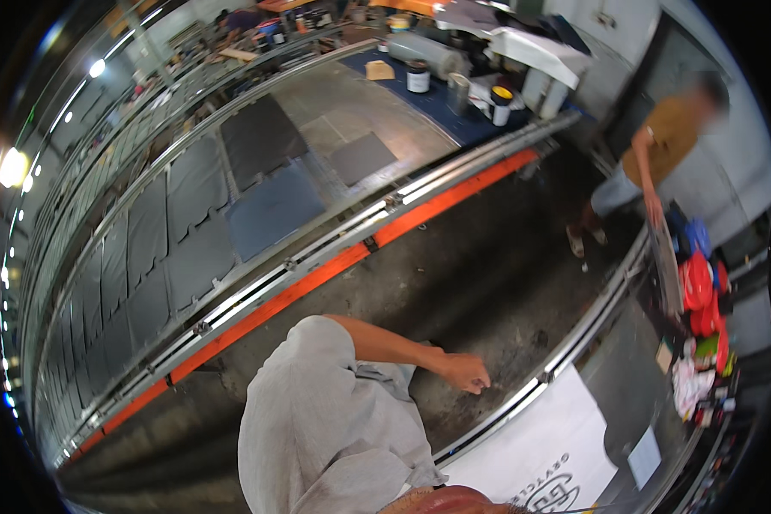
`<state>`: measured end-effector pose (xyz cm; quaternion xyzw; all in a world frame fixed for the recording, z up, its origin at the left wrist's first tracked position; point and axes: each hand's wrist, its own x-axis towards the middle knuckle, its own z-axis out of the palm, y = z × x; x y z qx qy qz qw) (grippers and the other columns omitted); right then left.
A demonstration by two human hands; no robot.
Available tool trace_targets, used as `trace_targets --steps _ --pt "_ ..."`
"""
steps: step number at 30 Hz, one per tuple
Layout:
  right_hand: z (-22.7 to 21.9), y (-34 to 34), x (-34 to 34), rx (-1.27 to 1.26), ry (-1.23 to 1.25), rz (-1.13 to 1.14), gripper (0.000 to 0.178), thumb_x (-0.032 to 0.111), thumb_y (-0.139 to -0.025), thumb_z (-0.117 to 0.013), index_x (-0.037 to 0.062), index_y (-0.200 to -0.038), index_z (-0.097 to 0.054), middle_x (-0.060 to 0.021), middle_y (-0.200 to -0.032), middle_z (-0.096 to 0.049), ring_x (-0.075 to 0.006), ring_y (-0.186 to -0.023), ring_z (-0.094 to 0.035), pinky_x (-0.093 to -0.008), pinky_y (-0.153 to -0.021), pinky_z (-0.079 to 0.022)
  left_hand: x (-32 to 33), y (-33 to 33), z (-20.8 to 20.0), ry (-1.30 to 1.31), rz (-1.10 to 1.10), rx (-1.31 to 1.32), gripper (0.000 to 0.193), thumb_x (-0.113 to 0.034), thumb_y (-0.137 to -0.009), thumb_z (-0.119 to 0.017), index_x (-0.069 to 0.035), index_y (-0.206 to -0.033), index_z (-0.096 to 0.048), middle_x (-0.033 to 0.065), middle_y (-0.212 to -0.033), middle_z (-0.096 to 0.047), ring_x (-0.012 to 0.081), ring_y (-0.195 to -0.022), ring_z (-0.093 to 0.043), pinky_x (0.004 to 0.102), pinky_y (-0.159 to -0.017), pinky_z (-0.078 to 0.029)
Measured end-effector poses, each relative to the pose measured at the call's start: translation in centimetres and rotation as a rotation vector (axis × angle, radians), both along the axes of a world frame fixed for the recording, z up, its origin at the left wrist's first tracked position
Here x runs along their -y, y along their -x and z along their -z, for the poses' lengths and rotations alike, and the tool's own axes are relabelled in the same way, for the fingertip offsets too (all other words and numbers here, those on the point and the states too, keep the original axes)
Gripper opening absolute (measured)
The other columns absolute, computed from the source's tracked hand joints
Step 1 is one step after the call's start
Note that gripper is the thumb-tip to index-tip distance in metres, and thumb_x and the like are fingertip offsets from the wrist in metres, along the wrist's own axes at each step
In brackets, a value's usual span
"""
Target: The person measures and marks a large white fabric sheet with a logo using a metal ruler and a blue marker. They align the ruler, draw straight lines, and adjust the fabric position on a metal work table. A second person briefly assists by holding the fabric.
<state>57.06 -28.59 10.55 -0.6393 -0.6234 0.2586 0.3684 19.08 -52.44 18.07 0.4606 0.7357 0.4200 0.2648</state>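
Note:
From the grey shirt sleeve on my left side, my left forearm reaches across in front of my body. My left hand hangs over the dark floor with its fingers curled in, and nothing shows in them. Nearest to it is the metal rail along the edge of the right-hand table, a short way off. On that table lies a white sheet with a black printed emblem, apart from my hand. My right hand is out of the picture.
A long table with an orange side beam runs along my left, bearing dark fabric panels and a blue panel. Pots stand at its far end. A person stands far right near red cloths.

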Motion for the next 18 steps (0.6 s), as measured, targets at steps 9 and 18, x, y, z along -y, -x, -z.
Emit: trace_targets --steps 9,18 --pt "-6.5 23.6 3.9 0.249 -0.064 -0.490 0.036 0.025 -0.085 -0.071 -0.0040 -0.105 -0.066 -0.0255 -0.101 -0.066 -0.0354 -0.089 -0.064 -0.0482 -0.082 -0.051 14.3 7.2 3.2 0.162 -0.310 0.076 0.037 -0.024 -0.084 -0.070 -0.001 -0.112 -0.070 0.0149 -0.102 -0.072 0.0313 -0.098 -0.069 0.0410 -0.084 -0.053" --pt "-3.2 41.7 12.0 0.241 0.293 -0.922 0.032 0.020 -0.078 -0.070 -0.0015 -0.102 -0.065 -0.0143 -0.089 -0.067 -0.0277 -0.084 -0.062 -0.0374 -0.079 -0.048 26.1 15.9 2.9 0.099 -0.525 0.130 0.035 -0.023 -0.082 -0.073 -0.003 -0.110 -0.071 0.0165 -0.107 -0.072 0.0306 -0.098 -0.069 0.0384 -0.086 -0.054"
